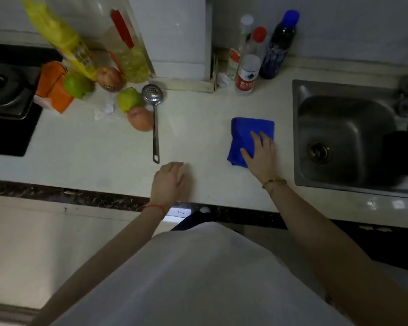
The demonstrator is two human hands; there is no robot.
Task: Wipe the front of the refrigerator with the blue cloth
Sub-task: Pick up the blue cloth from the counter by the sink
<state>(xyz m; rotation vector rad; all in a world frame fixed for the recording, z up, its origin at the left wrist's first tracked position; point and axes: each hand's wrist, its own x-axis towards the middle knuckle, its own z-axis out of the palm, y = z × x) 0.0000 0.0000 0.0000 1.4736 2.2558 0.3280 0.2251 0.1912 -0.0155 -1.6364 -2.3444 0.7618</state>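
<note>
Now the right hand [260, 158] lies on the folded blue cloth [247, 135], fingers [257, 140] spread flat; gathering all layers should lift it cleanly. Left hand [171, 180] rests loosely curled, empty, on the counter [104, 147].

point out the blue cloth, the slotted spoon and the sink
blue cloth [246, 130]: head view, bare upper fold.
slotted spoon [152, 94]: head view, perforated bowl.
sink [344, 128]: head view, bare basin floor.

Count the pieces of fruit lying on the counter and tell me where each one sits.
4. A green fruit beside the orange packet, a red apple before the oil bottle, a second green one and a reddish one left of the slotted ladle. More could hide behind the bottles.
</note>
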